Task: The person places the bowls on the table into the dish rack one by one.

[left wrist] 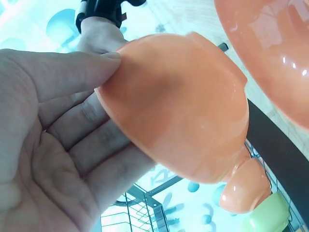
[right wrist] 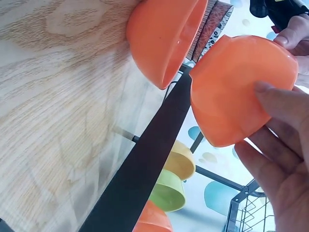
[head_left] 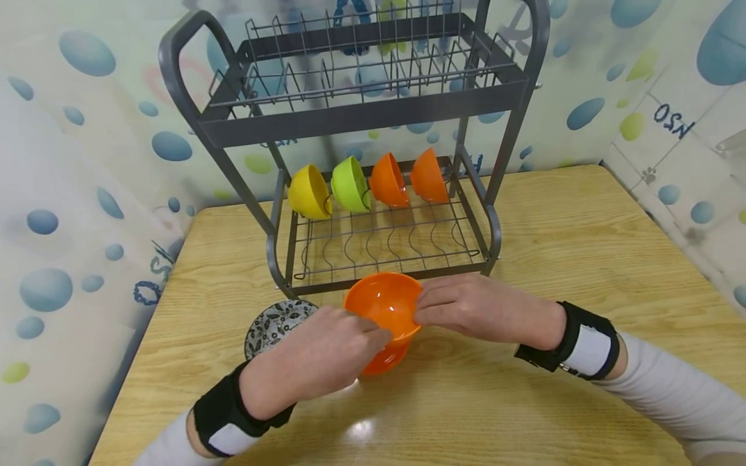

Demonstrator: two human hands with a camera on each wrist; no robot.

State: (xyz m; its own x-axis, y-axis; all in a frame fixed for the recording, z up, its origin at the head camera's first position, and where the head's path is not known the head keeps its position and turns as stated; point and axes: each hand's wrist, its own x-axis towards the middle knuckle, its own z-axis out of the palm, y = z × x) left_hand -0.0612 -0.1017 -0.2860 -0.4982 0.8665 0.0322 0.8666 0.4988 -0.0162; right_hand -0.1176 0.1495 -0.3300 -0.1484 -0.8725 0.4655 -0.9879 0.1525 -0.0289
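Observation:
Both hands hold an orange bowl (head_left: 384, 298) by opposite sides of its rim, in front of the rack. My left hand (head_left: 323, 349) pinches the near left side, its thumb on the rim in the left wrist view. On the far right side my right hand (head_left: 466, 307) grips the bowl, with fingers spread beneath it in the right wrist view. Another orange bowl (right wrist: 159, 38) stands on the table just under the held one, partly hidden by it in the head view. Left of them is a black-and-white patterned dish (head_left: 274, 323), partly covered by my left hand.
Behind the hands stands a dark grey two-tier dish rack (head_left: 361, 120). Its lower tier carries a yellow bowl (head_left: 309, 193), a green bowl (head_left: 350, 185) and two tilted orange bowls (head_left: 430, 178). The wooden table (head_left: 583, 259) meets a patterned wall at the back.

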